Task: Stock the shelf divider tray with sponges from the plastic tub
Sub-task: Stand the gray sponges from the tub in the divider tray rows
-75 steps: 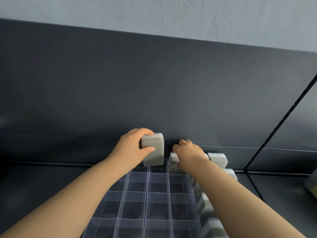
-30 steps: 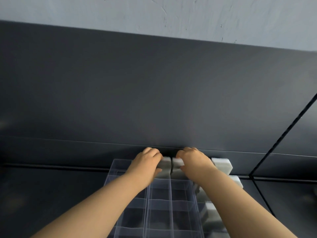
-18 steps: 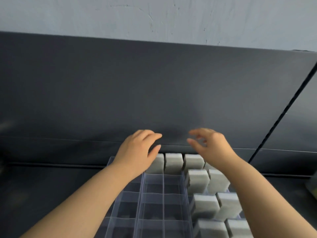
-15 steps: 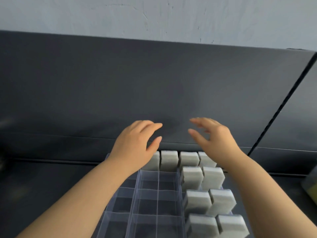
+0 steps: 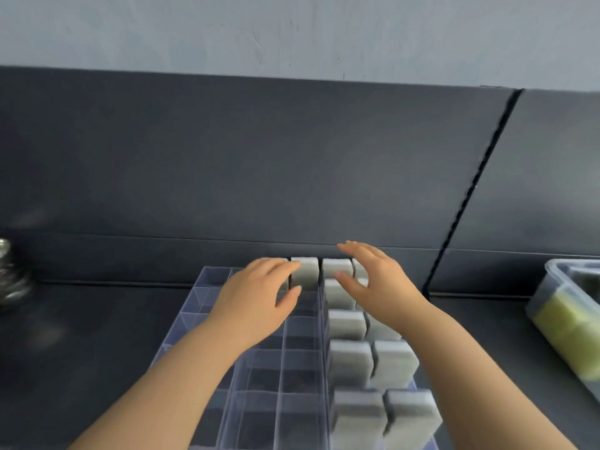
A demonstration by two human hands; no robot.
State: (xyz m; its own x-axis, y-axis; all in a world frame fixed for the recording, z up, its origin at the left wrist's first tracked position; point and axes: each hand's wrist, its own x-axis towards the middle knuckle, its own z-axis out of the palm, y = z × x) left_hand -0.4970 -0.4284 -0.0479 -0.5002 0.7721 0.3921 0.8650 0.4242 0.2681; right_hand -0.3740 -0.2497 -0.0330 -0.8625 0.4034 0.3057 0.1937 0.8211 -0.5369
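Observation:
A clear divider tray (image 5: pixel 207 289) lies on the dark shelf in front of me. Grey sponges stand upright in its two right columns (image 5: pixel 349 363) and along the far row (image 5: pixel 304 273). Its left and middle cells hold nothing. My left hand (image 5: pixel 256 298) hovers over the far middle cells, fingers apart, holding nothing. My right hand (image 5: pixel 373 280) hovers over the far right sponges, fingers spread, also holding nothing. The plastic tub (image 5: pixel 566 315) sits at the right edge with yellow-green sponges (image 5: pixel 565 323) inside.
A dark back panel (image 5: pixel 292 164) rises just behind the tray, with a black vertical seam (image 5: pixel 470 190) to the right. A shiny metal object (image 5: pixel 11 277) sits at the far left on the shelf.
Both hands set sponges into the far row and let go. They have lifted and pulled back a little with fingers spread. The view dropped and swung, bringing the tub into sight at the right.

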